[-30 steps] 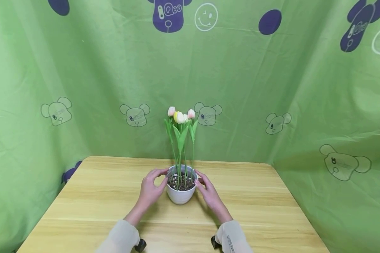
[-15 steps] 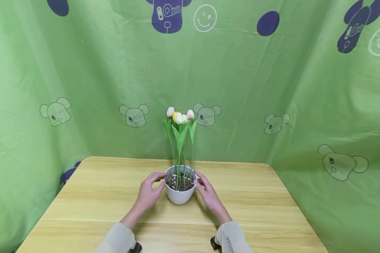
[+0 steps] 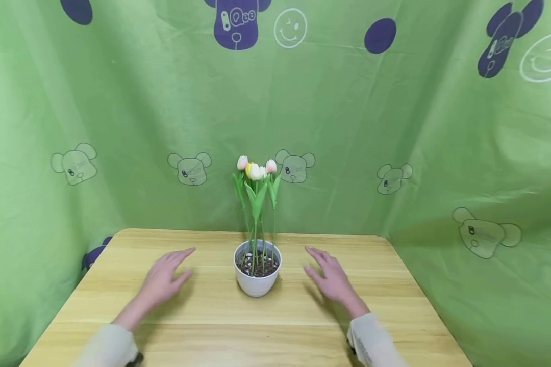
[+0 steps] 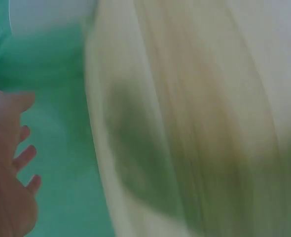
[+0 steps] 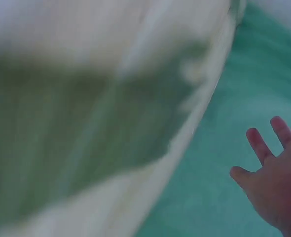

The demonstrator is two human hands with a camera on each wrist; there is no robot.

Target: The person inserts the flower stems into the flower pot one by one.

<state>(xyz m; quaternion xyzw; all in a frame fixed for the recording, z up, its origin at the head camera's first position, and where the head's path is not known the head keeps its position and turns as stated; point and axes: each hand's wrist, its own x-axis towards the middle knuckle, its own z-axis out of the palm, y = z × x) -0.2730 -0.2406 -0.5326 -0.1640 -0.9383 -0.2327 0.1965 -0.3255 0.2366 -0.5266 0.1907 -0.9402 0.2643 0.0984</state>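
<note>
A white flowerpot [image 3: 257, 284] with dark soil and pale pebbles stands upright on the wooden table. Several artificial-looking tulips [image 3: 256, 172], pink, white and yellow, rise from it on thin green stems. To the pot's left, my left hand [image 3: 163, 278] is apart from it, fingers extended and holding nothing. My right hand [image 3: 332, 279] is to the right of the pot, also apart from it, with its fingers spread. Both wrist views are blurred; in the left one the left hand [image 4: 7, 163] shows at the edge, in the right one the right hand [image 5: 278, 173].
The light wooden table [image 3: 202, 336] has rounded far corners. A green curtain [image 3: 340, 122] printed with bear heads and smiley faces hangs behind it and along both sides. Light sleeves with dark wrist devices cover the forearms.
Both hands have let go of the flowerpot and moved outward, the left one to the left and the right one to the right. The pot stays standing on the table.
</note>
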